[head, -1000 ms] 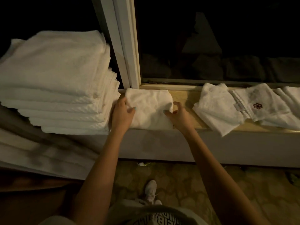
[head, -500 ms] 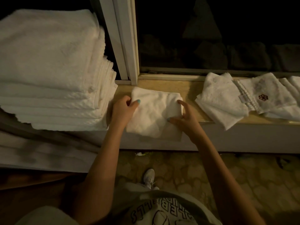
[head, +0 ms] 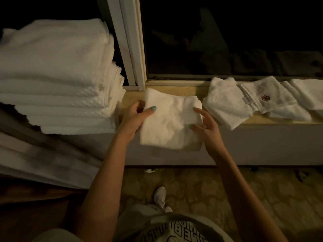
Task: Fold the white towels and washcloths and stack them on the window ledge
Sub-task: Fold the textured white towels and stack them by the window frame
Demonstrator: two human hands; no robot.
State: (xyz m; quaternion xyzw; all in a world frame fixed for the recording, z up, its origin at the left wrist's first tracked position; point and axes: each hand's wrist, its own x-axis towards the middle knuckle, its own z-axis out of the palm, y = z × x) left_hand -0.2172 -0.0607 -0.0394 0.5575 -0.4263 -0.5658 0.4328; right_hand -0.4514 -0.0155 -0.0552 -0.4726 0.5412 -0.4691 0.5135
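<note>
A folded white washcloth (head: 170, 122) is lifted off the wooden window ledge (head: 183, 90) and hangs past its front edge. My left hand (head: 134, 117) grips its left edge, thumb on top and fingers underneath. My right hand (head: 203, 125) touches its right edge with nearly straight fingers, thumb tip on the cloth. A tall stack of folded white towels (head: 57, 75) rests on the ledge at the left. Several loose washcloths (head: 225, 100) lie overlapping on the ledge at the right, one with a dark red flower emblem (head: 265, 98).
A white window post (head: 130, 42) rises behind the ledge, with dark glass (head: 227, 35) to its right. A pale curtain (head: 43, 154) drapes at lower left. Patterned carpet (head: 227, 194) and my white shoe (head: 160, 196) lie below.
The washcloth came off the ledge and toward me in my left hand. My right hand's fingers loosened from pinching its right corner to lightly touching the edge.
</note>
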